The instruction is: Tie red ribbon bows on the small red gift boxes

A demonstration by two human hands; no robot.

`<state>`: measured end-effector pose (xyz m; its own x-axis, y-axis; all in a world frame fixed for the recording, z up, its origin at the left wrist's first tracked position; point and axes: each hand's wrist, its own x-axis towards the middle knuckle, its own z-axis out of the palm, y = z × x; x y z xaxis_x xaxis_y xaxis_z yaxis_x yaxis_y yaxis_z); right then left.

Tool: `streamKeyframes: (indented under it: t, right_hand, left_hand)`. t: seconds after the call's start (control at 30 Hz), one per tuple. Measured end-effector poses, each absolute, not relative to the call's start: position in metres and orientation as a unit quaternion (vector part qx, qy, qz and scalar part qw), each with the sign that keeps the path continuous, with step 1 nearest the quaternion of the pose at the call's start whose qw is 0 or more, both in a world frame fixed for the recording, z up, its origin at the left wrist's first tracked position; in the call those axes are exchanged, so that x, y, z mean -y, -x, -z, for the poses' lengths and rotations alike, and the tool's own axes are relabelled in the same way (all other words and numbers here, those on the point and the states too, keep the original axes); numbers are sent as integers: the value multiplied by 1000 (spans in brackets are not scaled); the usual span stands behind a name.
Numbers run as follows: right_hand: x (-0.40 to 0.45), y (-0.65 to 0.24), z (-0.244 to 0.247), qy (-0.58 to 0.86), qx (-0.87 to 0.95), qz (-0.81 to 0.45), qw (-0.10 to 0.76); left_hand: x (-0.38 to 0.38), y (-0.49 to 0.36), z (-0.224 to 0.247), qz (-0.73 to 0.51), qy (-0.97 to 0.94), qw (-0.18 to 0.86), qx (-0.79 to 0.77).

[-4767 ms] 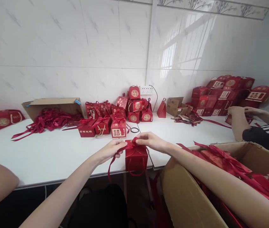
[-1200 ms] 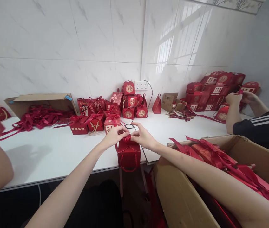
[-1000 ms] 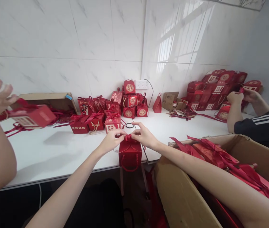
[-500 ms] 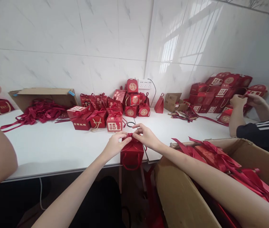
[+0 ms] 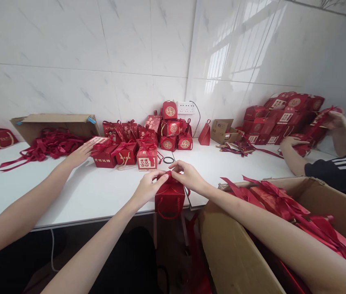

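A red gift box (image 5: 169,200) with a twisted cord handle on its front stands at the table's near edge. Over its top, my left hand (image 5: 150,185) and my right hand (image 5: 187,174) meet, both closed in a pinch on the red ribbon (image 5: 169,174) there. The fingertips cover most of that ribbon, so its exact shape is partly hidden. Just behind my hands lies a black ring-shaped band (image 5: 169,160). A little to the left of it stands a red box with a white double-happiness label (image 5: 147,160).
At left, a co-worker's hand (image 5: 83,153) touches a white-topped red box (image 5: 102,153) near heaped ribbons (image 5: 49,145). Another person's hand (image 5: 336,120) holds a red item before stacked boxes (image 5: 260,126). A large carton (image 5: 231,245) of ribboned boxes stands close at my right.
My hands stay pinched at the box top, barely shifted. The left co-worker's arm has reached forward to the white-topped box. At right, the other person's hands have moved apart, one lower.
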<state>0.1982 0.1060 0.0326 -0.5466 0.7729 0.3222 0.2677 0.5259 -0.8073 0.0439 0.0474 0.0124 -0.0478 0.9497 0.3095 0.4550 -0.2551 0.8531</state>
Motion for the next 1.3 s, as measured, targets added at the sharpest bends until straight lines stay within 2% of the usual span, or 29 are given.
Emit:
streamKeyframes:
  t: [0.2, 0.53, 0.83, 1.07, 1.3]
  right_hand:
    - [-107, -198, -31, 310, 800, -374, 354]
    - [-108, -197, -31, 302, 785, -411, 351]
    - [-106, -198, -35, 310, 791, -405, 339]
    - [-104, -198, -36, 320, 786, -413, 332]
    - [-106, -199, -34, 307, 780, -430, 336]
  left_hand:
    - [-44, -44, -15, -481, -628, 185, -582]
    - [-38, -48, -16, -511, -634, 245, -526]
    - [-41, -49, -16, -502, -651, 204, -531]
    - [-42, -50, -16, -533, -607, 258, -529]
    - [-43, -48, -11, -558, -577, 248, -542]
